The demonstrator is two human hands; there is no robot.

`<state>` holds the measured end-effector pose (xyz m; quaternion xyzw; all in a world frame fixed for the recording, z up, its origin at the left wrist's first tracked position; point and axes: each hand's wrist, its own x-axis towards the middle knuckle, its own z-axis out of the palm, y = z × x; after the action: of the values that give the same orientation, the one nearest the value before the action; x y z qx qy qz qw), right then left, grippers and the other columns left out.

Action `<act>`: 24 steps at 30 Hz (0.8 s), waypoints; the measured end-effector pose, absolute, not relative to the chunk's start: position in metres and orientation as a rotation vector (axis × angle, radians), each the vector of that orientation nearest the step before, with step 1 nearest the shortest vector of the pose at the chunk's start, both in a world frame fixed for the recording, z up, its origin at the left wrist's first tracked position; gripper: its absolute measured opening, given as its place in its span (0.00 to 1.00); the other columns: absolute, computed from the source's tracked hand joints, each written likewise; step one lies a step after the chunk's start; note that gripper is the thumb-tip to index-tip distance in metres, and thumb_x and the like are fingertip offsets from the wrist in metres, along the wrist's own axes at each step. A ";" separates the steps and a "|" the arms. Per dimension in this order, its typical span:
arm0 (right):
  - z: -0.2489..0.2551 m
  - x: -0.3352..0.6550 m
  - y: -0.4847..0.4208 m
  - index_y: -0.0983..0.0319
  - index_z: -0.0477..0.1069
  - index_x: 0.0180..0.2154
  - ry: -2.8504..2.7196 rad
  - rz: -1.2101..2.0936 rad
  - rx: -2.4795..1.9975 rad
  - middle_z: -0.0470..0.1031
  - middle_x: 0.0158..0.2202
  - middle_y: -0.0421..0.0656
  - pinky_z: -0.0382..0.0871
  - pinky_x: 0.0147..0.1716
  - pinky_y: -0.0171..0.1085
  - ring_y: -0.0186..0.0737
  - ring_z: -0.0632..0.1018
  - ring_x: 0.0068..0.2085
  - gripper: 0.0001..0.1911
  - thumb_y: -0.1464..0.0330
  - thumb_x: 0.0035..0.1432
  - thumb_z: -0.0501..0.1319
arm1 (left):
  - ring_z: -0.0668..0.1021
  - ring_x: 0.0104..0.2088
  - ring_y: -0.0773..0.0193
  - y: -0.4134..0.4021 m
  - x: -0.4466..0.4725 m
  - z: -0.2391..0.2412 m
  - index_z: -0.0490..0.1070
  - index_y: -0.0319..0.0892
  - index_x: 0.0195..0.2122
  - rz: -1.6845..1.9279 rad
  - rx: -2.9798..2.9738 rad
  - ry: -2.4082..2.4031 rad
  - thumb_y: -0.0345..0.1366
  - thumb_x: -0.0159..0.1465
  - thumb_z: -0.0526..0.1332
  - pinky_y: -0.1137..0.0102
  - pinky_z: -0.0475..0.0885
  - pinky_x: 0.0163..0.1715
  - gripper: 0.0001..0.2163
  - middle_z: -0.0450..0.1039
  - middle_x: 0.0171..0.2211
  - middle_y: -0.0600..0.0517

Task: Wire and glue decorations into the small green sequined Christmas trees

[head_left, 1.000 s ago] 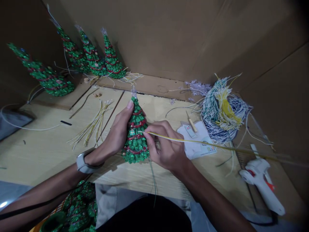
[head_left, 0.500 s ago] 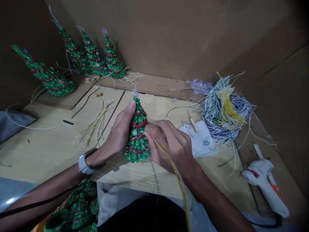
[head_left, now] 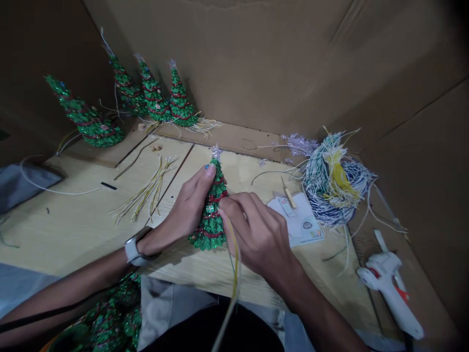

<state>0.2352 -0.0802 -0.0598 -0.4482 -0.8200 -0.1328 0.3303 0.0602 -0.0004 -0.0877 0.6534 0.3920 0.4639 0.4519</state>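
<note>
A small glittery green Christmas tree with red garland and a clear star on top stands tilted in front of me. My left hand is wrapped round its left side, thumb near the top. On the tree's right side my right hand pinches a yellow and white wire, its end against the tree beside a small gift-box ornament. The wire's tail hangs down toward my lap. A thin green wire also trails below the tree. My right fingertips partly cover the wire's end.
Several finished-looking trees stand at the back left. Loose yellow and white wires lie left of my hands. To the right are an awl on a printed card, a large wire bundle, clear stars and a glue gun.
The wire's tail has swung left and now hangs more steeply. My right fingers have closed in nearer the tree's surface. The whole view has shifted slightly.
</note>
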 end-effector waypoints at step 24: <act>-0.072 0.238 -0.080 0.57 0.77 0.50 -1.757 0.326 -1.008 0.83 0.43 0.40 0.81 0.38 0.35 0.34 0.82 0.39 0.10 0.71 0.69 0.72 | 0.75 0.34 0.58 -0.003 0.060 -0.086 0.74 0.46 0.40 1.094 1.599 1.031 0.58 0.81 0.49 0.61 0.71 0.37 0.25 0.75 0.34 0.51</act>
<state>0.2379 -0.0803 -0.0724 -0.4201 -0.7323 0.1357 0.5186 0.0601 -0.0028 -0.0858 0.6484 0.4182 0.4436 0.4559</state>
